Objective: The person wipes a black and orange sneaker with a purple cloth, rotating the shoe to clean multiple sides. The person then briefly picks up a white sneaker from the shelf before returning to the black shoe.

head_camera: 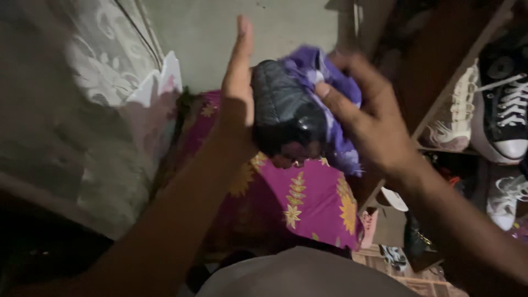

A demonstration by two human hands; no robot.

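Observation:
A black shiny shoe [286, 113] is held up in front of me at the centre of the head view. My left hand [237, 88] presses flat against its left side, fingers straight and pointing up. My right hand [366, 118] holds a purple cloth [324, 77] bunched against the shoe's right side, fingers curled over the cloth. The shoe's lower end is blurred.
A magenta fabric with yellow flower print [308, 198] lies below. A wooden shoe rack [440, 110] stands at the right with a white shoe [456, 118], a black-and-white sneaker [509, 104] and further shoes lower down. A lace curtain [104, 60] hangs at the left.

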